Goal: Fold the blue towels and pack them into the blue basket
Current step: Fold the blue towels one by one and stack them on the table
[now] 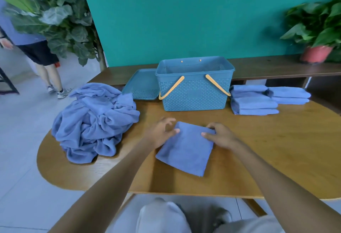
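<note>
Blue terry cloth fills most of the wooden table (276, 149). At about nine o'clock from the table's middle sits a loose pile of towels (94, 120), crumpled and unfolded, hanging slightly over the rounded left edge. Behind it, toward eleven o'clock, a blue lid (142, 85) lies flat, touching the left side of the basket (195, 92). That basket stands upright at twelve o'clock, open-topped, its walls perforated in a lattice, with two pale orange handles folded down against its front.

Nearest the person lies the folded towel (186, 149), a neat rectangle turned so its corners point roughly to twelve and six o'clock, flat on the wood. The left hand (160, 133) rests at its ten o'clock corner, thumb tip on the cloth's edge and the other fingers loosely spread above the table, gripping nothing. The right hand (219, 135) sits at the towel's one o'clock corner, thumb and forefinger pinching the cloth edge there.

At two o'clock, just beside the basket's right wall, are the stacked towels (254, 103), folded flat in two piles, the nearer one taller. Farther right, a potted plant (317, 29) stands on a bench along the teal wall.
</note>
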